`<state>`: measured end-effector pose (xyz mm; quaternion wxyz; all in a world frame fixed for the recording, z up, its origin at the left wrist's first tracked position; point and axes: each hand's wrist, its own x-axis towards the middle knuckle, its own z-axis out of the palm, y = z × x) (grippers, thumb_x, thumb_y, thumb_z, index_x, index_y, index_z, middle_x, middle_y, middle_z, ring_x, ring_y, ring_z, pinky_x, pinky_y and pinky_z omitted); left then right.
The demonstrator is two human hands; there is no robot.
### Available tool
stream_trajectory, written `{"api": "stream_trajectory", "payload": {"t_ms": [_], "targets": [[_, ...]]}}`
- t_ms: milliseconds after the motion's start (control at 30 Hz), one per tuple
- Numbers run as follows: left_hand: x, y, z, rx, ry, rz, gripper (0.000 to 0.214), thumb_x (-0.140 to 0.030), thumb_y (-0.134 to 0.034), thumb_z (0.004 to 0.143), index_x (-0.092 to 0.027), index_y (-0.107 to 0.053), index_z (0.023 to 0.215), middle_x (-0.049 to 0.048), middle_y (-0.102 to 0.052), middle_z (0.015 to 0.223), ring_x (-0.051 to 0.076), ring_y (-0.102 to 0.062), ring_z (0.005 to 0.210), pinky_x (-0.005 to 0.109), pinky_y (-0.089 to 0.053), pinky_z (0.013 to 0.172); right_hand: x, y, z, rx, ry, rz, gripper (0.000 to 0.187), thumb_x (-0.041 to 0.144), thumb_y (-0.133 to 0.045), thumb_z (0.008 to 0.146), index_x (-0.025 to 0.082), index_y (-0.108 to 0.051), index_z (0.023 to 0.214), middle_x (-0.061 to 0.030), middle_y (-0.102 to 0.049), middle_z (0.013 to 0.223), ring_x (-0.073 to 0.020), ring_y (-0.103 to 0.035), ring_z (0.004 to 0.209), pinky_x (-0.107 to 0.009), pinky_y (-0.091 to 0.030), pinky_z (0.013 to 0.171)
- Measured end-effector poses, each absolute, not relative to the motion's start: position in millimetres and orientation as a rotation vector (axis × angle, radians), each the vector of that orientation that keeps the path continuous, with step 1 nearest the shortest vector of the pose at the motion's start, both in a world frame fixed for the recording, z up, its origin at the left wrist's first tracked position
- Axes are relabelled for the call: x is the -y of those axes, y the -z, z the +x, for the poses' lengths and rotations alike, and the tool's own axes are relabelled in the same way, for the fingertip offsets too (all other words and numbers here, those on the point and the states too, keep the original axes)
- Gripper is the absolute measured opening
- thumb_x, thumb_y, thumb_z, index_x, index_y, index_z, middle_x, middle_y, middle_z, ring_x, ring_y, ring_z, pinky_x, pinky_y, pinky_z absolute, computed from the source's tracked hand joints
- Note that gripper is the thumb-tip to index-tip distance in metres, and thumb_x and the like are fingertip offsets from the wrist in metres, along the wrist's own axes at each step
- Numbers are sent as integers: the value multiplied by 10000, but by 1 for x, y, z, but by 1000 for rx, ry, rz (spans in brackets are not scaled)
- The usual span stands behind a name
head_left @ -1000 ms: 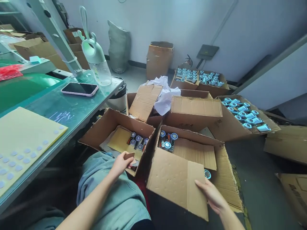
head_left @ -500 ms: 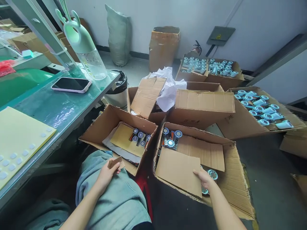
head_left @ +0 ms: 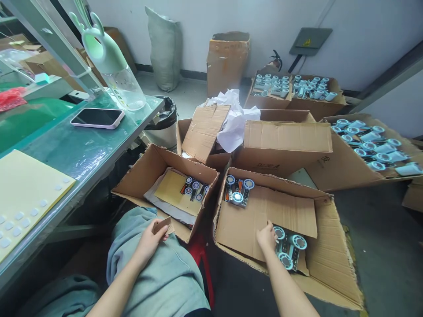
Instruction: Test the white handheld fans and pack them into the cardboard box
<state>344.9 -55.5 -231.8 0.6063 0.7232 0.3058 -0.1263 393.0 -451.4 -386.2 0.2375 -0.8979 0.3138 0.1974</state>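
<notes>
My left hand [head_left: 149,241] rests on my thigh, its fingers closed on a small cardboard piece [head_left: 164,224]. Inside the right-hand carton [head_left: 333,259], my right hand [head_left: 267,237] is at a flat cardboard sheet [head_left: 236,233], fingers curled at the sheet's right part; their tips are partly hidden. Just right of that hand lie circuit boards with round, white-blue ringed parts [head_left: 291,246]. A similar group of boards [head_left: 238,191] sits in the carton's far left corner. The left-hand carton [head_left: 132,180] holds a yellow sheet [head_left: 168,189] with several smaller ringed boards [head_left: 195,188] on it.
On the left, a glass-topped table [head_left: 95,152] bears a phone [head_left: 98,118], a green-capped bottle [head_left: 122,83] and a yellow pad [head_left: 29,193]. Behind stand a bin [head_left: 165,127], crumpled white paper [head_left: 231,127] and cartons of ringed parts [head_left: 373,143]. A red stool leg [head_left: 206,268] shows below.
My right hand has moved left and slightly away from me, along with the cardboard sheet. More of the ringed boards at the right now show. My left hand stays nearly still.
</notes>
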Motion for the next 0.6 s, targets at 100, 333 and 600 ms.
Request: {"api": "stream_trajectory", "payload": {"t_ms": [100, 333, 600], "targets": [[54, 236, 343, -677, 298, 1694, 372, -481, -653, 662, -183, -498, 821, -17, -557, 682, 147, -556, 612, 256, -462, 611, 431, 381, 385, -563, -439, -2689, 614, 106, -422, 885, 198, -171, 1438, -129, 40, 1492, -308, 40, 1354, -543, -36, 1071], [58, 231, 338, -635, 330, 1771, 297, -449, -603, 728, -190, -499, 830, -23, -555, 644, 153, -535, 597, 255, -421, 637, 390, 409, 389, 21, -774, -2754, 746, 171, -664, 743, 440, -322, 1350, -4, -12, 1503, -366, 33, 1342, -644, -196, 981], [64, 228, 341, -646, 344, 1844, 265, -447, -574, 735, -204, -504, 815, -23, -565, 667, 157, -540, 617, 250, -416, 649, 361, 431, 390, 65, -932, -2740, 765, 128, -590, 754, 399, -261, 1389, -19, 79, 1500, -367, 147, 1321, -654, -189, 969]]}}
